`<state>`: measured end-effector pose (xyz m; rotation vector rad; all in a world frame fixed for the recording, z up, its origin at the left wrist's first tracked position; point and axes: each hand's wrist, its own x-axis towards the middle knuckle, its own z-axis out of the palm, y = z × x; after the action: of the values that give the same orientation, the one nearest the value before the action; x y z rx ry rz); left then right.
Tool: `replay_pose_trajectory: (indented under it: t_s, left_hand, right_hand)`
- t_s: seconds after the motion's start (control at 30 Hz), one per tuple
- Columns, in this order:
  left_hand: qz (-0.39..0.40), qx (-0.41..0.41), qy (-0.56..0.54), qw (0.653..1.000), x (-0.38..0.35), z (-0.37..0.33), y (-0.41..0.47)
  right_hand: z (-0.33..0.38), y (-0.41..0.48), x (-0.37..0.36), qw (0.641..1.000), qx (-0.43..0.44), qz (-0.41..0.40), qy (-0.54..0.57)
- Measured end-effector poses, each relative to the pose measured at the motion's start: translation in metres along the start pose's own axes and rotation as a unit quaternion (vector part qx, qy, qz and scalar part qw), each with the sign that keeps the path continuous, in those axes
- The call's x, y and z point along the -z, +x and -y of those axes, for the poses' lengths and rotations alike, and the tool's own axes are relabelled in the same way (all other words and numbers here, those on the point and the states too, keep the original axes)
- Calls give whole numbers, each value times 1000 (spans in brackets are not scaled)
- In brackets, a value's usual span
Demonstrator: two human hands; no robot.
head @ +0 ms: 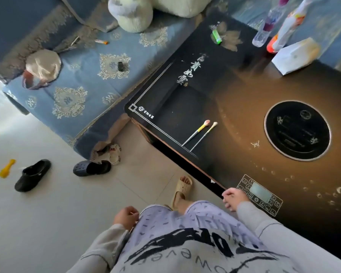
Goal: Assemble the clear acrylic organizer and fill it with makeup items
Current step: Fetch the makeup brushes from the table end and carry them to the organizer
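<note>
Empty left hand (pixel 126 215), fingers loosely curled; right hand (pixel 233 198) likewise, by glossy table (pixel 234 107); two slim brushes (pixel 196 133)

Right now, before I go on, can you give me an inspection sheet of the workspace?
Surface: dark table with inset round cooktop and touch panel.
Job's things: two makeup brushes side by side near the table edge; organizer not seen.
Clutter: green packet, clear bottle, white bag at far end.
Hands: left hand and right hand loosely curled, holding nothing.
Cables: nothing seen.
Surroundings: blue sofa, black clogs on floor.
</note>
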<state>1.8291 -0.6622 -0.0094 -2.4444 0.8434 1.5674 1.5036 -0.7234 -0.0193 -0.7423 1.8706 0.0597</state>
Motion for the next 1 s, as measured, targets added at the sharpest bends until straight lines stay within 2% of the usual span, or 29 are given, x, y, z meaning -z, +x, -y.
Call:
replay_pose_trajectory:
  t_s: [0.13,0.2,0.37,0.53,0.87,1.0]
  left_hand:
    - [7,-15,90,996,17,-42,13]
    - [-12,-33,104,994,26,-65,20]
    - [9,-74,100,992,45,-121,38]
    - [26,-136,162,977,58,-188,55]
    - [41,-228,306,923,27,-300,87]
    - [37,-291,409,864,4,-316,102]
  right_hand:
    - [18,11,14,1000,-14,-10,7]
    - [23,12,19,1000,-20,-19,6]
    - [30,15,24,997,-44,-44,48]
    - [44,18,17,994,-60,-34,89]
    - [126,60,17,981,-67,-63,171]
    - [159,92,15,973,-62,-104,196]
